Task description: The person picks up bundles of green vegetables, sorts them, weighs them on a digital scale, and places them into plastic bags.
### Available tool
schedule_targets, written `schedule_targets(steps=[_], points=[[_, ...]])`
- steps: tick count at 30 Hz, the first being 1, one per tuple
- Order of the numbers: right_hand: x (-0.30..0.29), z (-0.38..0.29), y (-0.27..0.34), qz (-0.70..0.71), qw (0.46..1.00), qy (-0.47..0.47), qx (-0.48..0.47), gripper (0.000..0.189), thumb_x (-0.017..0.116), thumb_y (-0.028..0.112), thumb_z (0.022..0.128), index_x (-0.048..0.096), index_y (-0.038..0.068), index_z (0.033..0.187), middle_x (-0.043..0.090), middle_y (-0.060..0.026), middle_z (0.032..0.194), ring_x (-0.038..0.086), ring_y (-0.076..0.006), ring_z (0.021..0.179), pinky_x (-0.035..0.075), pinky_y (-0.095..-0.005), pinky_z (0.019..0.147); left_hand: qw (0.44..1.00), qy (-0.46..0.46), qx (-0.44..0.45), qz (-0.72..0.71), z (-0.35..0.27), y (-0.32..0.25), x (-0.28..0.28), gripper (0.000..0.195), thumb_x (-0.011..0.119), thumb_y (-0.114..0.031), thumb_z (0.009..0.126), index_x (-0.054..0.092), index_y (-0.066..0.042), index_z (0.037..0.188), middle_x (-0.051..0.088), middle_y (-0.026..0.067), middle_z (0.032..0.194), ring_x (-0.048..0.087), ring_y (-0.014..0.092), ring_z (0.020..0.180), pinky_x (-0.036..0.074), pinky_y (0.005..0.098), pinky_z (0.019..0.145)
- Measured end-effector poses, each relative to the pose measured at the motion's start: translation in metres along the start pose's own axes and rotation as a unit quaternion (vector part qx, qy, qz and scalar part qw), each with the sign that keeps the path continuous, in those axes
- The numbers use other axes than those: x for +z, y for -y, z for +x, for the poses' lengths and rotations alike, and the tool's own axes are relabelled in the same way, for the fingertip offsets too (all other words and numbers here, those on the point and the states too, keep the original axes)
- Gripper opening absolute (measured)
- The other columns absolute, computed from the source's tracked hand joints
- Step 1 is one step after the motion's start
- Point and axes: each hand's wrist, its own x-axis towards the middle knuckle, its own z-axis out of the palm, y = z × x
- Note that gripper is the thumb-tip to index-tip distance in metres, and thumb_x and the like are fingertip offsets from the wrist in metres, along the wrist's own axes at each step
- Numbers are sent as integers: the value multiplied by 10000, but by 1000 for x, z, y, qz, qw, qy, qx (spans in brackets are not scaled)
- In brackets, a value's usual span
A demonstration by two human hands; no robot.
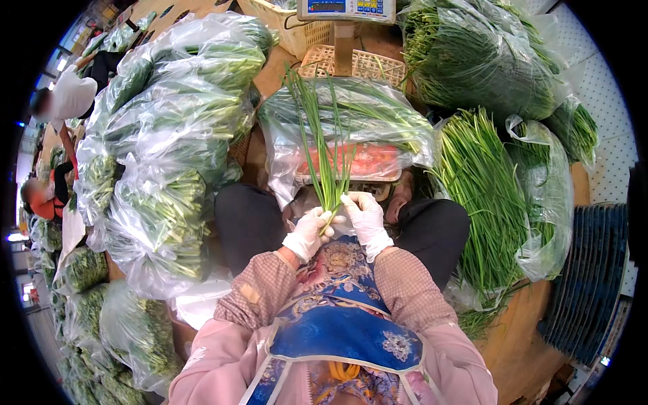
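My left hand (310, 234), in a white glove, grips a small bunch of garlic chives (324, 174) by the lower stalks, in front of my lap. The green leaves point away from me and fan out at the far end. My right hand (365, 218), gloved too, pinches at the bunch's right edge. Beyond the bunch lies a clear plastic bag of green leaves (354, 104) on a scale platform with a red surface (354, 161). A loose heap of garlic chives (481, 202) rests at my right, partly in an opened bag.
Stacked bags of leafy greens (172, 121) rise at my left. A large bag of chives (481, 61) is at the far right. The scale's display (347, 9) stands on a post before a plastic basket (374, 65). Two people (76, 96) work at the far left.
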Motion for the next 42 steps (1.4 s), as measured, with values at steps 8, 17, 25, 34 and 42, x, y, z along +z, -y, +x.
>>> schedule_targets(steps=[8, 17, 25, 34, 42], points=[[2, -17, 32, -64, 940, 186, -280, 149, 643, 98, 778, 614, 36, 911, 621, -116, 768, 602, -277, 702, 470, -330, 620, 996, 4, 2, -83, 9, -2, -4, 226, 517, -292, 905, 585, -81, 950, 612, 8, 857, 539, 84, 632, 406, 208, 516], [-53, -37, 99, 261, 913, 285, 129, 52, 583, 25, 836, 563, -18, 857, 638, -124, 825, 601, -148, 729, 481, -252, 669, 998, -15, 41, 35, 18, -2, -18, 217, 496, -147, 904, 588, -24, 1058, 642, 31, 761, 496, 51, 485, 396, 161, 449], [-113, -5, 125, -189, 929, 311, -66, 138, 618, 154, 796, 606, 17, 784, 634, -151, 804, 614, -260, 662, 493, -328, 597, 988, -24, 140, 60, -16, -33, -4, 264, 532, -262, 898, 593, -74, 1072, 612, 5, 657, 451, 43, 426, 329, 171, 387], [-51, 9, 37, -297, 861, 412, 33, 327, 580, 325, 806, 610, 79, 1019, 631, -155, 937, 605, -300, 895, 468, -368, 775, 972, 183, 142, 40, -58, -60, 35, 315, 496, -254, 923, 510, -89, 1192, 591, -17, 691, 445, 19, 475, 314, 158, 415], [-1, 17, 129, 263, 943, 153, 133, 412, 537, 206, 892, 455, 25, 1252, 613, -127, 942, 590, -161, 746, 480, -259, 690, 770, 58, 311, 554, -27, -28, 27, 319, 520, -308, 888, 550, -60, 1086, 579, 116, 851, 574, 243, 793, 446, 344, 710]])
